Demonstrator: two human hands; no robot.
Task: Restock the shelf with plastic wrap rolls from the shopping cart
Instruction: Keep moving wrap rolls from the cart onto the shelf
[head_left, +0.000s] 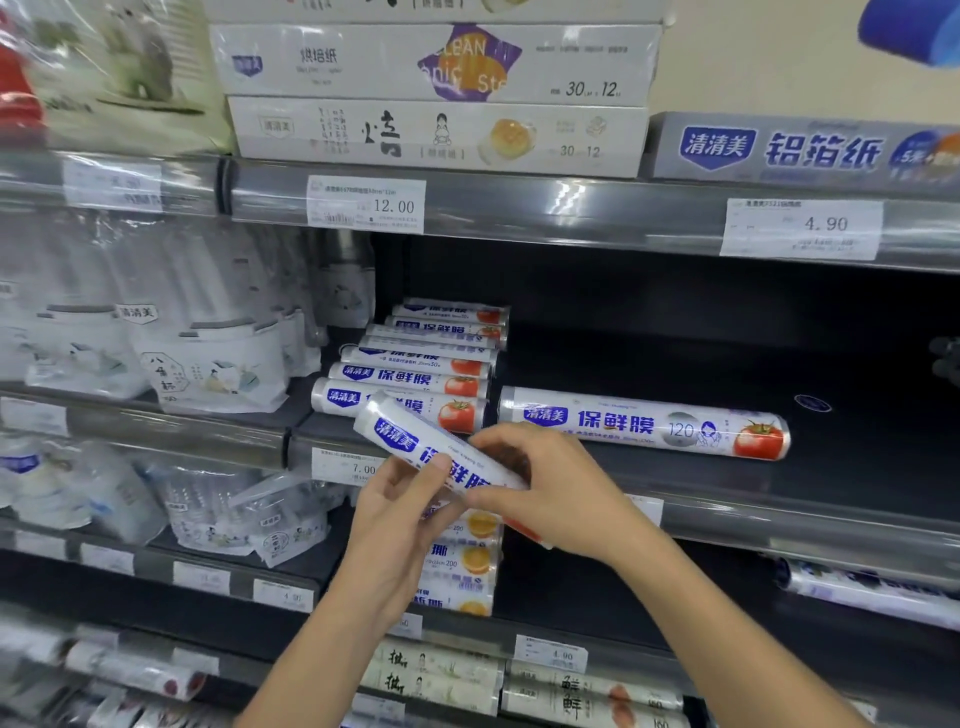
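Bright, even light; glare streaks the clear plastic price rail (561, 208). The dark metal shelf (857, 467) lies shadowed; the left edge blurs.

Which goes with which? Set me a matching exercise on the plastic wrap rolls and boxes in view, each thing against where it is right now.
Things:
1. held roll
2. long roll
3. stack of short rolls
4. baking paper boxes

Places:
A. on the shelf above
B. lying alone on the dark shelf, right of the stack
C. tilted in front of the shelf edge, gripped by the left hand and the right hand
D. piled at the dark shelf's left end

Pairs: 1-C, 2-B, 3-D, 4-A.
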